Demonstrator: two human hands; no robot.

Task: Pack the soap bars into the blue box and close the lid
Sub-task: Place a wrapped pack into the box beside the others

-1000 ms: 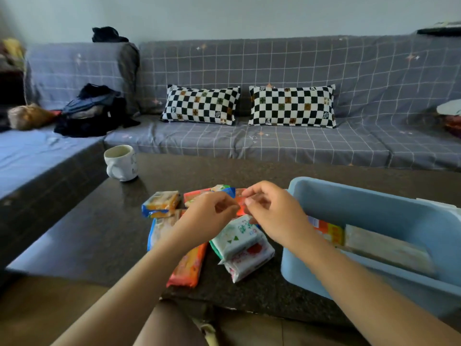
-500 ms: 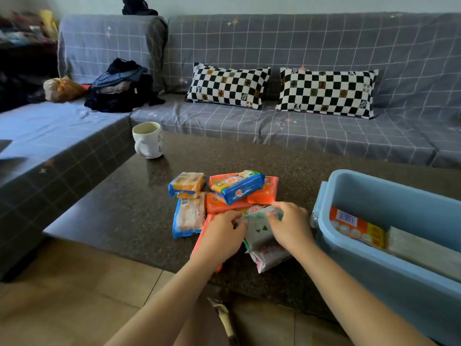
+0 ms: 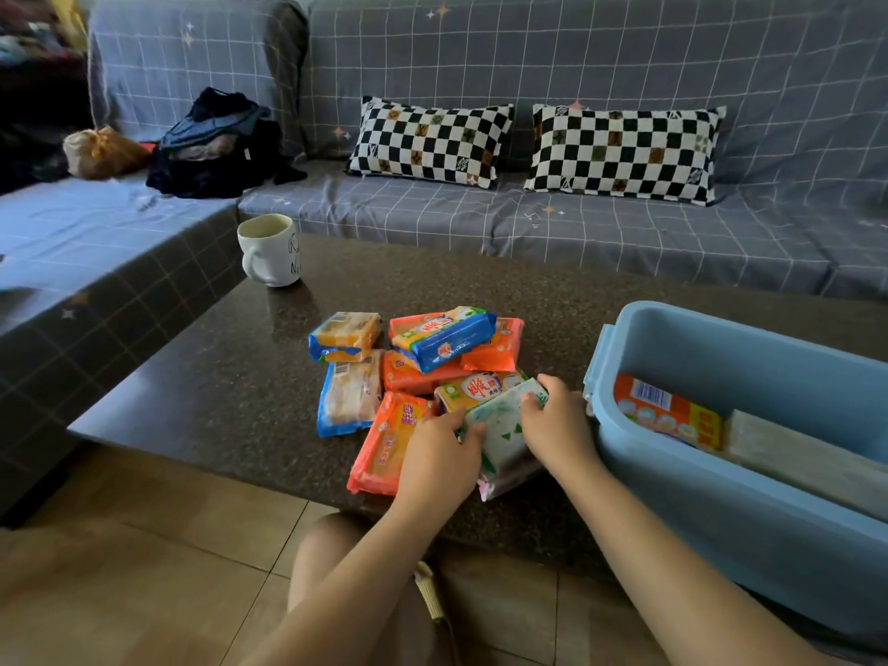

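Fingers of both hands, left hand [image 3: 435, 461] and right hand [image 3: 557, 427], curled around white-green soap bar [image 3: 502, 427].

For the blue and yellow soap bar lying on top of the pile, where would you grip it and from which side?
Grip the blue and yellow soap bar across its two long edges, near the middle, coming from above. It lies flat and topmost on the orange bars, so both long sides look free, while its underside is blocked. Both hands are busy: the left hand and right hand hold the white and green packet.
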